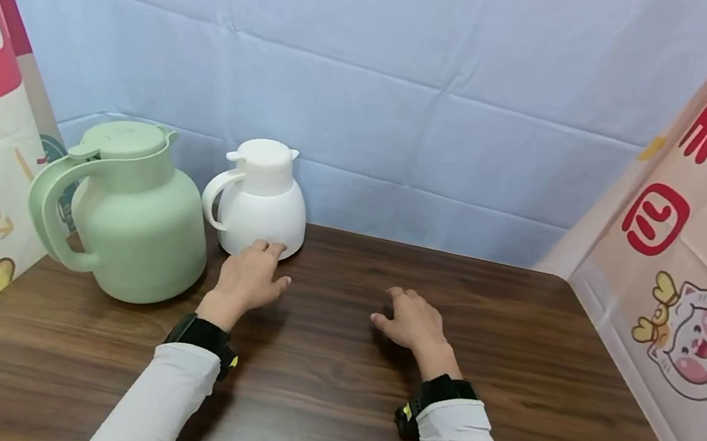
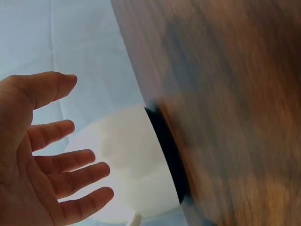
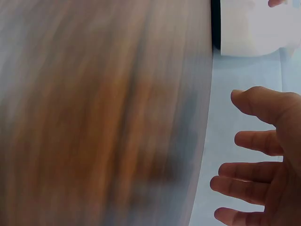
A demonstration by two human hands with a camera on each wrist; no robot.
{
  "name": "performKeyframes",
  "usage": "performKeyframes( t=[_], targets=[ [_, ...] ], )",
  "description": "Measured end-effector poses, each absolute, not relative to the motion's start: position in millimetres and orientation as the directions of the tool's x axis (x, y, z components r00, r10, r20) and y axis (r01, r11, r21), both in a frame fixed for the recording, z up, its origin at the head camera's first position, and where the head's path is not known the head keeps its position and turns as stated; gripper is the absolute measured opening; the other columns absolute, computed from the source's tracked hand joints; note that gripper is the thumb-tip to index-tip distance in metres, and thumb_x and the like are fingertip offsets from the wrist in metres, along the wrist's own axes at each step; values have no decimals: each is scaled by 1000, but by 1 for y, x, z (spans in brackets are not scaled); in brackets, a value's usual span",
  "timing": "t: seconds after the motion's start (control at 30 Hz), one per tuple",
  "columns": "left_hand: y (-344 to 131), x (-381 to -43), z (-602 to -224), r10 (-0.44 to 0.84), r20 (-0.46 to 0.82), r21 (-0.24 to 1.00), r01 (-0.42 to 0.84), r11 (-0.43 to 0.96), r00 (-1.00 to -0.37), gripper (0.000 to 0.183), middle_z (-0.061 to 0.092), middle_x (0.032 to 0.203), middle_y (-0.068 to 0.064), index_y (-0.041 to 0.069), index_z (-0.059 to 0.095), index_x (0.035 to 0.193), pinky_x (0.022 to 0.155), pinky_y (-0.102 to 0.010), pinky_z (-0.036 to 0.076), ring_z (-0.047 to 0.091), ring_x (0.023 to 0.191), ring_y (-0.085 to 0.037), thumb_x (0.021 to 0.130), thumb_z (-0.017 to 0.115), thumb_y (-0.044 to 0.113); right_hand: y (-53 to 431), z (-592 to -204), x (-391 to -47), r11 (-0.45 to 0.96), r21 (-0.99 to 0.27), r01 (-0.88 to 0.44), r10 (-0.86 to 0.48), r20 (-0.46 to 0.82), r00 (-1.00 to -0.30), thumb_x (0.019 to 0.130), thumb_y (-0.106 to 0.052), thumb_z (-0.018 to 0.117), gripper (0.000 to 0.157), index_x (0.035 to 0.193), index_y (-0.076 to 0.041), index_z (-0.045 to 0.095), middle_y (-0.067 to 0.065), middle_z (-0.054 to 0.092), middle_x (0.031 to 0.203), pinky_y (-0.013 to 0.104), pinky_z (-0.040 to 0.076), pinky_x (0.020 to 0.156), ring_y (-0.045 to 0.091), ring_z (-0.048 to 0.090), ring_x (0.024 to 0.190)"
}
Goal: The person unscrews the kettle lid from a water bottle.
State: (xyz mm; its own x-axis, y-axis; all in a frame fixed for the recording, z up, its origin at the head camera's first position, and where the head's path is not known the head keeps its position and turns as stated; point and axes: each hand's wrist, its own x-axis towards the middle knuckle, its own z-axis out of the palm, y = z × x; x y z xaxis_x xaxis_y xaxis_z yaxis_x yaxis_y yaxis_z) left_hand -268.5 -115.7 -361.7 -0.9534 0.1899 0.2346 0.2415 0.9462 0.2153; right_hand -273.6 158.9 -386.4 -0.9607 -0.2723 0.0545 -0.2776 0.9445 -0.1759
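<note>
In the head view, the smooth white round-bellied jug [image 1: 265, 217] stands upright on the brown wood-grain table [image 1: 329, 358] just beyond the nearer left hand [image 1: 249, 277], the right hand [image 1: 414, 322] lying farther right; the left wrist view shows spread fingers before its belly, contact unclear; the right wrist view, extended, empty fingers.

Brown wood-grain table [image 1: 329, 358] here, 2 things standing upright on it: green jug [image 1: 140, 238], smaller white jug [image 1: 263, 216].
</note>
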Motion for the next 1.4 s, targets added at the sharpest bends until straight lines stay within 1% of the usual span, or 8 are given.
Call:
performKeyframes(
  t=[0.37, 0.67, 0.8, 0.93, 1.07, 1.17, 1.3, 1.4],
  targets=[
    [-133, -272, -343, 135, 351, 255, 233, 939, -927, 53, 49, 116, -26, 1, 48, 126, 69, -51, 49, 51, 94, -39, 82, 62, 28, 134, -384, -273, 925, -193, -328, -323, 58, -945, 85, -41, 58, 59, 133, -8, 44, 19, 51, 124, 47, 49, 74, 31, 54, 98],
    [-142, -278, -331, 58, 592, 296, 284, 912, -804, 55, 36, 124, -33, -5, 45, 123, 79, -59, 41, 35, 110, -45, 78, 63, 20, 119, -380, -268, 909, -186, -373, -367, 68, -928, 85, -41, 59, 59, 132, -9, 45, 18, 51, 124, 44, 50, 68, 29, 56, 92],
    [-146, -280, -326, 26, 637, 311, 288, 906, -770, 56, 34, 124, -34, -5, 43, 124, 78, -60, 40, 32, 113, -45, 77, 62, 20, 114, -380, -266, 905, -186, -383, -379, 62, -923, 85, -41, 59, 59, 132, -9, 44, 18, 50, 125, 43, 50, 68, 28, 56, 91],
    [-150, -281, -322, -6, 620, 352, 271, 896, -785, 58, 32, 126, -34, -6, 41, 125, 84, -61, 36, 27, 118, -46, 77, 63, 19, 109, -380, -264, 900, -196, -389, -387, 53, -921, 85, -41, 59, 59, 132, -9, 44, 17, 50, 125, 44, 50, 71, 27, 56, 93],
    [-153, -286, -320, -34, 600, 391, 256, 884, -799, 61, 29, 128, -35, -7, 38, 127, 96, -62, 27, 19, 123, -48, 77, 63, 18, 104, -378, -264, 892, -205, -402, -400, 52, -915, 85, -41, 59, 59, 132, -9, 44, 17, 50, 126, 45, 50, 72, 28, 56, 95],
    [-154, -289, -320, -48, 585, 414, 247, 876, -810, 63, 26, 130, -37, -8, 36, 129, 100, -62, 21, 13, 125, -50, 77, 62, 18, 100, -377, -264, 888, -209, -409, -408, 50, -912, 85, -41, 59, 59, 133, -9, 44, 17, 50, 127, 45, 50, 73, 28, 55, 96],
    [-155, -293, -322, -75, 558, 451, 227, 863, -827, 64, 19, 133, -39, -9, 34, 129, 99, -63, 22, 7, 126, -52, 77, 61, 17, 94, -376, -264, 877, -235, -419, -421, 45, -906, 85, -41, 59, 59, 133, -9, 44, 17, 49, 127, 45, 49, 76, 28, 54, 100],
    [-155, -295, -323, -96, 505, 496, 198, 845, -858, 71, 10, 137, -40, -10, 25, 134, 101, -61, 22, 1, 128, -50, 78, 60, 16, 89, -376, -263, 867, -260, -426, -432, 37, -901, 85, -40, 58, 59, 133, -9, 43, 17, 49, 127, 46, 49, 78, 29, 52, 102]
  ],
)
